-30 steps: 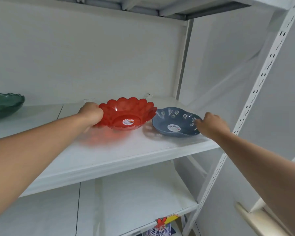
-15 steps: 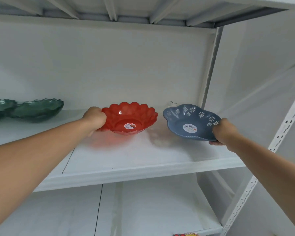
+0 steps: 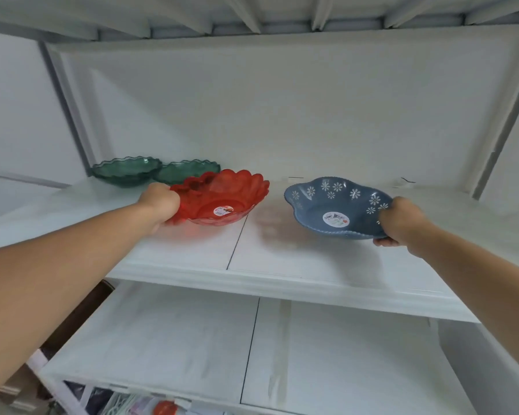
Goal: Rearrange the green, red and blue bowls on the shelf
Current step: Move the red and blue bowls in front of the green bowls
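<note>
My left hand (image 3: 161, 202) grips the left rim of a translucent red scalloped bowl (image 3: 226, 196), tilted and lifted a little over the white shelf (image 3: 282, 259). My right hand (image 3: 397, 221) holds the right rim of a blue bowl with white daisies (image 3: 327, 205), raised above the shelf with its shadow below. Both bowls carry a round sticker inside. Two dark green wavy-edged bowls (image 3: 126, 170) (image 3: 189, 170) sit side by side at the shelf's back left, just behind the red bowl.
A second white shelf (image 3: 192, 339) lies below, with packaged goods at the bottom edge (image 3: 162, 407). Upright posts (image 3: 69, 109) (image 3: 504, 115) frame the shelf at both ends, and another shelf's underside (image 3: 252, 16) sits overhead.
Both bowls have come up off the shelf and moved left in my hands. The view has swung left, so both green bowls now show in full.
</note>
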The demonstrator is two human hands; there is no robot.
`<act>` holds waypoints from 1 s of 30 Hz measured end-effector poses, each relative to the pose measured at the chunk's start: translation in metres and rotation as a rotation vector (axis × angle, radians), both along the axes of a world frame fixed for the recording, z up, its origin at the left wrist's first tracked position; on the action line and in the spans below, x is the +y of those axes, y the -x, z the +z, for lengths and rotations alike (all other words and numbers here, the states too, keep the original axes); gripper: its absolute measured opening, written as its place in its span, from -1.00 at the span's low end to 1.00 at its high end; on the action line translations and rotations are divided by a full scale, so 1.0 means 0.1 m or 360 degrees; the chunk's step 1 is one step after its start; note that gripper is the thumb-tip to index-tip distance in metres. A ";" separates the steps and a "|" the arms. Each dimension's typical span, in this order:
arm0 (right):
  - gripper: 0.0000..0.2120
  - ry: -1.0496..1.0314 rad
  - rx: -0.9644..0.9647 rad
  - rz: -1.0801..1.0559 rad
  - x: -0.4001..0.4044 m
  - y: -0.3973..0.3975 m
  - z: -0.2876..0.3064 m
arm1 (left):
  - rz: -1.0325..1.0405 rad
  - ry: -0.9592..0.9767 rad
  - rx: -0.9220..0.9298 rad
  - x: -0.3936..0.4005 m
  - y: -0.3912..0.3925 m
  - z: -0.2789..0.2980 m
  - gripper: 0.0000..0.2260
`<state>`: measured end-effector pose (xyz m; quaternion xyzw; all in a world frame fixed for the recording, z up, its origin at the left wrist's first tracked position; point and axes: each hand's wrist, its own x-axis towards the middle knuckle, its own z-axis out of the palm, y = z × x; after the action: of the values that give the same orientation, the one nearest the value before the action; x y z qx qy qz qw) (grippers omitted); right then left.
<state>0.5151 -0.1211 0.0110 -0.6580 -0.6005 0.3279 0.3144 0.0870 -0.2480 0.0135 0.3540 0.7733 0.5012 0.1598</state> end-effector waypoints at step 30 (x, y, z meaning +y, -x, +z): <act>-0.73 0.0054 -0.0041 0.0077 -0.52 3.30 -0.04 | 0.0045 0.0056 -0.0214 -0.95 3.05 0.05 -0.81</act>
<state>0.1854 -0.1728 0.0067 -0.6527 -0.6147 0.3370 0.2874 -0.2183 -0.3428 0.0181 0.3056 0.7744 0.5125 0.2105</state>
